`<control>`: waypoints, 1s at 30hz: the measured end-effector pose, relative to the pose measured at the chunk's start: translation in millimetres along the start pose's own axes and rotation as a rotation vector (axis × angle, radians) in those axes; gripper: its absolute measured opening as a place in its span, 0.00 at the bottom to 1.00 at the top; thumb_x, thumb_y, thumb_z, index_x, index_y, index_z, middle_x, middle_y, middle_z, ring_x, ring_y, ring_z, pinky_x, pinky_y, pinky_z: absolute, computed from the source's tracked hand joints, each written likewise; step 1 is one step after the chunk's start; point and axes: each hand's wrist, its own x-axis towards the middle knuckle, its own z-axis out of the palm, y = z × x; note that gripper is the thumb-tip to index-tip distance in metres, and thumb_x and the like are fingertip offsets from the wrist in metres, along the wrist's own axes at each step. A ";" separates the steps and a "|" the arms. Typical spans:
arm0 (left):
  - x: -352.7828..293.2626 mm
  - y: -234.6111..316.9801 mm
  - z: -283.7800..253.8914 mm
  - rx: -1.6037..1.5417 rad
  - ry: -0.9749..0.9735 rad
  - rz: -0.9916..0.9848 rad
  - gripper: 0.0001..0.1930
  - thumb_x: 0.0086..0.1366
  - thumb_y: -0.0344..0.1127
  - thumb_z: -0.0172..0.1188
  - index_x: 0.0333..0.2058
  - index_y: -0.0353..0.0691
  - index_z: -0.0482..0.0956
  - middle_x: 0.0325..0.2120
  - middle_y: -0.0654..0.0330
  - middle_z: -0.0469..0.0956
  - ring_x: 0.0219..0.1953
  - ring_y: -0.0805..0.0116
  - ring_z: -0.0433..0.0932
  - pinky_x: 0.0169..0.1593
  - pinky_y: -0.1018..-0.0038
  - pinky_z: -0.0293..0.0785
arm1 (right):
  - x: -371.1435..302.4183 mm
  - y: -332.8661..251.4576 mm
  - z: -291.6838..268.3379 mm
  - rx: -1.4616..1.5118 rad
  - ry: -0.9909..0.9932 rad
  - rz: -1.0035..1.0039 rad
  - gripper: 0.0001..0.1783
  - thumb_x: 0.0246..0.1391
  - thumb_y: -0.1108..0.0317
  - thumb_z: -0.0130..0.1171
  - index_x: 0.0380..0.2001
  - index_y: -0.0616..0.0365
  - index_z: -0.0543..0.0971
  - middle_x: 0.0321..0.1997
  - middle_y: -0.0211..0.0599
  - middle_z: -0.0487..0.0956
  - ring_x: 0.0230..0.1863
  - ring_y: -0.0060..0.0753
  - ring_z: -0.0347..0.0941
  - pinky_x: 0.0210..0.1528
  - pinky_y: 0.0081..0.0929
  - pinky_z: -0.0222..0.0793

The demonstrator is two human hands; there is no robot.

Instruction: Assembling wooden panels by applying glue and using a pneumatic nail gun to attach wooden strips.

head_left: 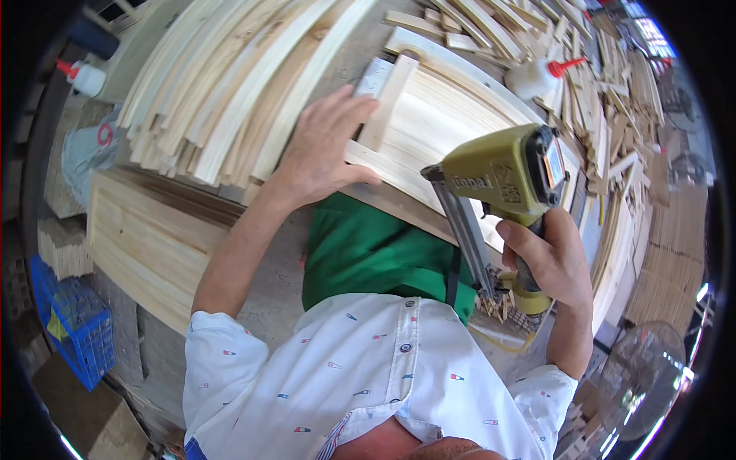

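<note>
My right hand (pixel 558 261) is wrapped round the handle of an olive-gold nail gun (pixel 497 170), whose nose and slanted magazine hang over the right part of a pale wooden panel (pixel 448 126). My left hand (pixel 323 146) lies with fingers spread at the panel's left corner. There its fingertips reach a short wooden strip (pixel 392 96) set across the panel, and its thumb rests near a long strip (pixel 410 198) along the near edge. A grey metal piece (pixel 373 77) sits beside the short strip. Whether the gun's nose touches the wood, I cannot tell.
Long wooden slats (pixel 238 77) are stacked at the left, above a framed wooden panel (pixel 149 238). A red-tipped glue bottle (pixel 537 77) stands near loose wood offcuts (pixel 606 115); another bottle (pixel 84 78) is far left. A blue crate (pixel 80 330) and a fan (pixel 642 376) flank me.
</note>
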 end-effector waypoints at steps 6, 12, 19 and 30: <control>-10.5 8.6 3.0 0.078 0.034 -0.039 0.41 0.38 0.43 0.76 0.54 0.44 0.72 0.46 0.58 0.71 0.55 0.55 0.62 0.61 0.59 0.56 | -33.7 32.0 -8.0 0.055 0.118 0.051 0.13 0.56 0.65 0.60 0.37 0.66 0.74 0.20 0.30 0.74 0.20 0.19 0.70 0.23 0.21 0.67; -14.7 10.9 12.5 0.137 0.108 -0.016 0.38 0.38 0.43 0.76 0.52 0.43 0.76 0.44 0.58 0.74 0.55 0.57 0.64 0.60 0.63 0.60 | -38.7 40.3 -6.9 0.040 0.089 0.044 0.14 0.56 0.66 0.59 0.38 0.66 0.72 0.22 0.34 0.76 0.20 0.23 0.72 0.25 0.24 0.68; -16.2 12.1 13.9 0.141 0.115 -0.035 0.36 0.38 0.43 0.76 0.51 0.44 0.77 0.42 0.58 0.74 0.52 0.58 0.66 0.58 0.62 0.60 | -58.4 63.5 -13.5 -0.009 0.165 -0.011 0.14 0.55 0.67 0.59 0.38 0.66 0.72 0.21 0.37 0.76 0.19 0.27 0.70 0.25 0.26 0.68; -12.4 15.6 6.7 0.052 0.066 -0.086 0.34 0.40 0.36 0.75 0.50 0.43 0.77 0.39 0.60 0.74 0.49 0.59 0.67 0.56 0.64 0.62 | -107.7 98.8 -32.7 0.218 0.378 0.219 0.10 0.55 0.69 0.59 0.37 0.65 0.75 0.23 0.30 0.76 0.21 0.18 0.71 0.23 0.20 0.66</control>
